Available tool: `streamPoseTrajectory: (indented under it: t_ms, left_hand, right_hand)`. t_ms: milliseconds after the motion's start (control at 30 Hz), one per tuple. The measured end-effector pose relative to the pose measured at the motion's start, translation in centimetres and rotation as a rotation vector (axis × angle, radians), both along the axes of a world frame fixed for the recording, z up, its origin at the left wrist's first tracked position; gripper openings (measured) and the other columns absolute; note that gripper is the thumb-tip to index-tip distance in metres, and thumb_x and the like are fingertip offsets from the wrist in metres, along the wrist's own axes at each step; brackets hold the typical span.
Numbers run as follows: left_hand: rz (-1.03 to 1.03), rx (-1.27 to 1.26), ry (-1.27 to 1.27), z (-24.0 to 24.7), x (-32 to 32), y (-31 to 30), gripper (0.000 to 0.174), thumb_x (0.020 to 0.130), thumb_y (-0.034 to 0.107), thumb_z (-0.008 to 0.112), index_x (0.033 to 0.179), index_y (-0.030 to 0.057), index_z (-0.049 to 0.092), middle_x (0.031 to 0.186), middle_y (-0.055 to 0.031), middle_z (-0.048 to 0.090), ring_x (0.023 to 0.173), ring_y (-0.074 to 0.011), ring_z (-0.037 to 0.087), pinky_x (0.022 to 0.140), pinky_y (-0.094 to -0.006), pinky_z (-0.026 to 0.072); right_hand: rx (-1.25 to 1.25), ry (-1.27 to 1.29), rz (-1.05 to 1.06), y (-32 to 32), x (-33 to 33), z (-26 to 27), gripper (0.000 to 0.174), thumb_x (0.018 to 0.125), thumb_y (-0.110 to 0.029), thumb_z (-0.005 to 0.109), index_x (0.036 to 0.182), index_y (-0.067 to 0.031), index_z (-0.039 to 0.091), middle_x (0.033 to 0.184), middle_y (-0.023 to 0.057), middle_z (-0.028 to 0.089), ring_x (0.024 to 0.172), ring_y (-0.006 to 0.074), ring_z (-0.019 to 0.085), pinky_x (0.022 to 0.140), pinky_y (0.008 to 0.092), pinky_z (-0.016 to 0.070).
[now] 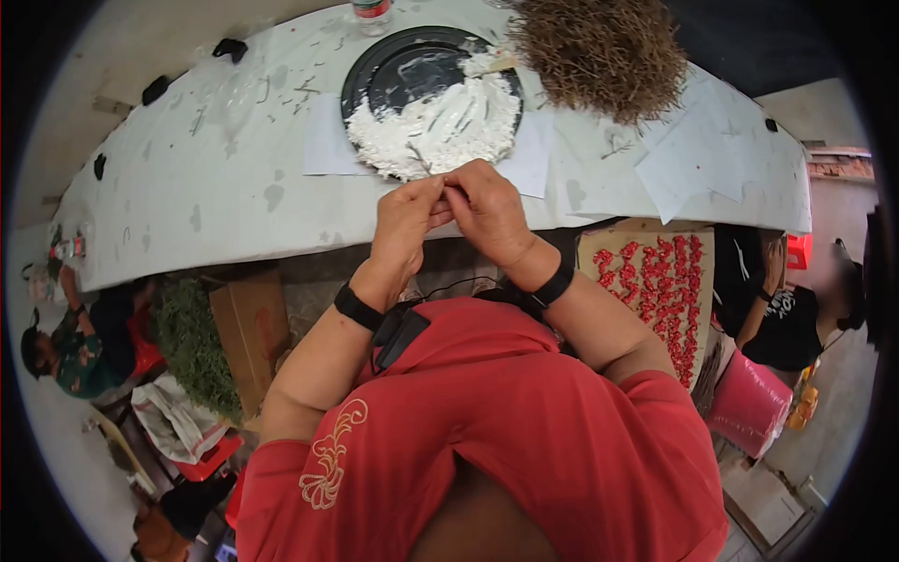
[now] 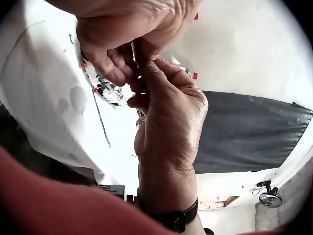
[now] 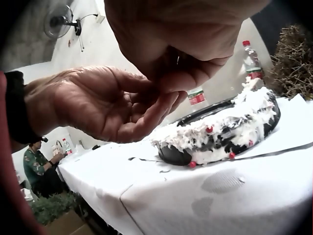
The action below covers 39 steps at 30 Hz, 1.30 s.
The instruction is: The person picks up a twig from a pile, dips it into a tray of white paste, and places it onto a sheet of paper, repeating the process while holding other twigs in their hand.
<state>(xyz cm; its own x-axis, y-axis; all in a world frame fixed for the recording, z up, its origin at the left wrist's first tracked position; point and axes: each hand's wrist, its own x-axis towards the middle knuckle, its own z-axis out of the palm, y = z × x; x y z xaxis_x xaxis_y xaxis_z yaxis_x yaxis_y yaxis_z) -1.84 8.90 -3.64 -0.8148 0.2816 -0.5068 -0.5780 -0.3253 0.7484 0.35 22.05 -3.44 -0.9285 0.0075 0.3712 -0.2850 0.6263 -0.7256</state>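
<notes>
Both bare hands meet fingertip to fingertip in front of a round black tray [image 1: 361,75] heaped with white paste [image 1: 403,140]. The left hand [image 1: 403,220] has thumb and fingers pinched together. Against them the right hand [image 1: 492,214] presses its curled fingers and thumb. What they pinch is small and hidden by the fingertips; I cannot tell its kind. A thin dark twig [image 1: 419,157] shows just beyond the fingertips, overlapping the paste. In the right wrist view, small red beads [image 3: 209,129] dot the paste-smeared side of the tray.
A pile of brown twigs [image 1: 604,51] stands right of the tray. White paper sheets [image 1: 693,155] and a plastic bottle [image 1: 372,14] lie or stand on the table. Below the edge, a board [image 1: 595,245] carries rows of red clusters. Other people sit at both sides.
</notes>
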Motion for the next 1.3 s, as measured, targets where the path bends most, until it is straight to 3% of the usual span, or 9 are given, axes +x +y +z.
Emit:
streamPoseTrajectory:
  t_ms: [200, 300, 367, 433, 500, 633, 933, 1033, 1300]
  left_hand:
    - [-0.027, -0.124, 0.001, 1.1, -0.4, 0.1, 0.022, 0.093, 0.015, 0.057, 0.104, -0.0020, 0.064, 0.085, -0.0087, 0.066, 0.073, -0.0141, 0.065, 0.066, -0.0243, 0.0531]
    - [-0.038, -0.263, 0.024, 1.9, -1.1, -1.8, 0.021, 0.093, 0.013, 0.055, 0.104, -0.0028, 0.064, 0.084, -0.0085, 0.066, 0.071, -0.0135, 0.064, 0.065, -0.0241, 0.0530]
    - [-0.004, -0.328, 0.152, 1.0, -1.6, -3.5, 0.019, 0.092, 0.010, 0.055, 0.103, -0.0036, 0.064, 0.084, -0.0089, 0.066, 0.071, -0.0127, 0.064, 0.064, -0.0237, 0.0526]
    - [0.020, -0.379, 0.215, 0.6, -1.8, -4.9, 0.018, 0.092, 0.009, 0.056, 0.102, -0.0039, 0.063, 0.084, -0.0090, 0.066, 0.071, -0.0124, 0.064, 0.063, -0.0235, 0.0524]
    - [0.009, -0.474, 0.259, 0.5, -1.9, -5.9, 0.013, 0.090, 0.006, 0.057, 0.096, -0.0041, 0.062, 0.083, -0.0090, 0.066, 0.070, -0.0122, 0.064, 0.063, -0.0231, 0.0522]
    - [0.023, -0.527, 0.295, -0.3, -2.0, -6.4, 0.008, 0.089, 0.003, 0.059, 0.094, -0.0037, 0.060, 0.083, -0.0104, 0.066, 0.072, -0.0125, 0.065, 0.065, -0.0232, 0.0528]
    - [-0.003, -0.694, 0.572, -2.7, -2.4, -5.2, 0.006, 0.083, 0.003, 0.063, 0.086, 0.0003, 0.058, 0.071, -0.0075, 0.067, 0.066, -0.0101, 0.065, 0.060, -0.0240, 0.0508]
    - [-0.045, -0.805, 0.666, -2.7, -2.3, -5.3, 0.006, 0.083, 0.003, 0.062, 0.087, 0.0014, 0.058, 0.068, -0.0088, 0.065, 0.063, -0.0139, 0.066, 0.059, -0.0264, 0.0502]
    - [-0.206, -1.168, 0.926, -3.0, -3.2, -5.6, 0.005, 0.083, 0.004, 0.061, 0.086, 0.0035, 0.057, 0.069, -0.0135, 0.062, 0.062, -0.0280, 0.063, 0.057, -0.0323, 0.0482]
  right_hand:
    - [-0.162, -0.058, 0.221, 3.0, -0.2, -0.5, 0.023, 0.077, 0.003, 0.061, 0.099, -0.0026, 0.063, 0.086, 0.0103, 0.062, 0.079, 0.0243, 0.062, 0.067, 0.0324, 0.0496]
    - [-0.366, -0.116, -0.072, 9.3, -0.6, -3.6, 0.020, 0.085, -0.006, 0.059, 0.104, -0.0044, 0.063, 0.086, 0.0009, 0.063, 0.071, 0.0116, 0.059, 0.061, 0.0260, 0.0485]
    - [-0.120, -0.128, -0.450, 17.0, -1.4, -8.2, 0.016, 0.090, -0.016, 0.058, 0.100, -0.0060, 0.064, 0.077, 0.0024, 0.064, 0.059, 0.0107, 0.058, 0.050, 0.0248, 0.0463]
    - [0.204, -0.254, -0.678, 24.9, -0.7, -12.3, 0.031, 0.084, -0.033, 0.065, 0.093, -0.0041, 0.062, 0.065, 0.0055, 0.062, 0.051, 0.0146, 0.058, 0.045, 0.0290, 0.0462]
    - [0.272, -0.661, -0.866, 26.8, -0.6, -10.5, 0.036, 0.082, -0.038, 0.063, 0.094, -0.0034, 0.064, 0.089, 0.0173, 0.067, 0.085, 0.0343, 0.064, 0.073, 0.0412, 0.0504]
    - [0.421, -0.798, -0.922, 25.6, -1.5, -7.2, 0.039, 0.081, -0.041, 0.062, 0.094, -0.0033, 0.063, 0.094, 0.0188, 0.067, 0.090, 0.0350, 0.064, 0.076, 0.0430, 0.0502]
    - [0.557, -0.672, -0.786, 27.6, -1.2, -11.4, 0.033, 0.083, -0.034, 0.061, 0.092, -0.0025, 0.063, 0.089, 0.0181, 0.067, 0.084, 0.0333, 0.065, 0.072, 0.0417, 0.0504]
    - [0.165, -0.638, -0.650, 26.4, 2.0, -10.0, 0.024, 0.087, -0.025, 0.059, 0.091, -0.0011, 0.060, 0.077, 0.0121, 0.064, 0.071, 0.0226, 0.063, 0.065, 0.0348, 0.0499]
    - [0.122, -0.499, -0.568, 19.5, 8.9, -5.6, 0.017, 0.088, -0.014, 0.058, 0.093, 0.0018, 0.058, 0.078, 0.0136, 0.064, 0.069, 0.0202, 0.064, 0.064, 0.0317, 0.0494]
